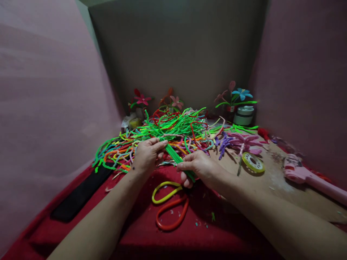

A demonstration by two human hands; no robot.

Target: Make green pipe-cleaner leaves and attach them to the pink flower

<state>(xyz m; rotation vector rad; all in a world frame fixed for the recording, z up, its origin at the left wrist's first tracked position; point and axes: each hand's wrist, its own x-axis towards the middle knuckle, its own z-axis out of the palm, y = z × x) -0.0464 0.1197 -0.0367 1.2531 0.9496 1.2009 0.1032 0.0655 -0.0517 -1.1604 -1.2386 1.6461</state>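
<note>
Fingers (162,143) of the left hand (145,155) are clamped on the upper end of a green bundle (174,154), and its lower stretch is pinched between the thumb and fingers of the right hand (203,167). Between the two grips, the green bundle is held slantwise above the red-covered counter (141,231), its fuzzy stems laid side by side. Very little weight is to be expected; each stem is probably soft on the outside and bendable along a thin wire core, so a crease is likely to be kept and the fuzz can be crushed by a hard squeeze. Slipping seems less of a worry than splaying, and hold is best taken near both ends, across the full width, with the strands gathered flat. Just below the right hand, a yellow loop (153,195) and a red loop (168,228) are seen, apparently scissor handles; whether they are touched by it cannot be told. Farther out, a tangled heap of coloured stems (173,124) is spread beyond the hands, with a tape roll (245,161) and a pink flower (245,142) laid to its right.
</note>
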